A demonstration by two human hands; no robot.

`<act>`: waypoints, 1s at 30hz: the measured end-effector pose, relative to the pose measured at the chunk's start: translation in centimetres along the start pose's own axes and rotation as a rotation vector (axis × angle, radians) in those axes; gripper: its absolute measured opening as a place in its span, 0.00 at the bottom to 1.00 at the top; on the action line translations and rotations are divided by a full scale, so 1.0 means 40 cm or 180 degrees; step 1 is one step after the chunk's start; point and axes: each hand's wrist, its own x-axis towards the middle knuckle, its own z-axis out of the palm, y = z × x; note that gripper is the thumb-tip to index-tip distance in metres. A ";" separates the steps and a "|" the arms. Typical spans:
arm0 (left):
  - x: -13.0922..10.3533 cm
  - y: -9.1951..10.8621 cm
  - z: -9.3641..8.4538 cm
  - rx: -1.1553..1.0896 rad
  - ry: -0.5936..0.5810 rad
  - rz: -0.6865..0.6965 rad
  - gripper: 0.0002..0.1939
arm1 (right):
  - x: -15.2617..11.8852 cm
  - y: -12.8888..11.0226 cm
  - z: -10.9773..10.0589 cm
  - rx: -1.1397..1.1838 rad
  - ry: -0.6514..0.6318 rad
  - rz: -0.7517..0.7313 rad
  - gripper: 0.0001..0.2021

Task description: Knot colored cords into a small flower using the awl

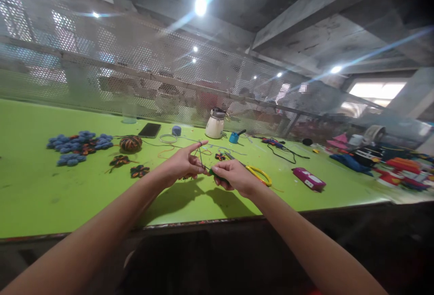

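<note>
Right hand (234, 176) clamped around a green-handled hook (218, 176), its tip by the left hand (185, 161), whose fingers pinch dark yarn (200, 154) stretched from raised forefinger, above green table (111, 209)

Craft workshop: yarn flowers (70, 159), a ball of yarn (130, 143) and scissors (252, 168) are lying on a long green table (101, 209); lights (200, 6) are glowing beneath a bare concrete ceiling (233, 6).
</note>
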 end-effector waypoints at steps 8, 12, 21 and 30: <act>0.014 -0.022 -0.004 0.0009 0.0061 0.0160 0.52 | 0.010 0.006 0.000 -0.0033 0.0012 0.0063 0.12; 0.014 -0.022 0.001 0.0028 0.0058 0.0162 0.51 | 0.008 0.005 0.008 -0.0104 0.0031 0.0056 0.12; 0.001 0.003 0.007 -0.0054 0.0190 0.0000 0.45 | 0.011 0.035 0.010 -0.0528 0.0258 -0.0327 0.15; 0.007 -0.013 0.002 -0.0003 0.0206 0.0075 0.49 | 0.010 0.031 0.014 -0.0344 0.0267 -0.0249 0.14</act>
